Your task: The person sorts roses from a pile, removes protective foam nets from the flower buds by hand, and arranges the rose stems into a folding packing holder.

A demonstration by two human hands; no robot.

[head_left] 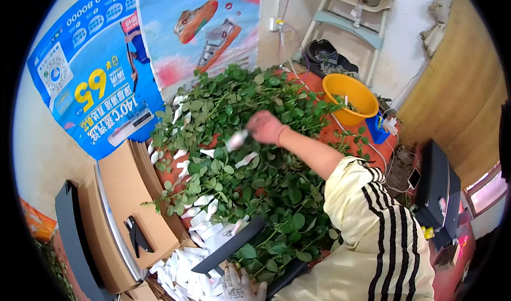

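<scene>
My right hand (264,128), in a pinkish glove, reaches over the heap of leafy rose stems (234,101). Its fingers are closed on a rose stem whose white-wrapped bud (237,140) points to the left, slightly blurred. My left hand (239,284), in a pale grey glove, lies at the bottom edge with its fingers stretched out, beside a pile of white paper sleeves (183,269). A dark flat bar (230,244) passes just above it. More white-wrapped buds (203,200) stick out along the left side of the heap.
Brown cardboard sheets (136,194) with a black stapler (138,237) stand at left. An orange basin (348,109) and blue container (377,130) sit at back right, near white cables and a phone (414,178). A high chair (348,22) stands behind.
</scene>
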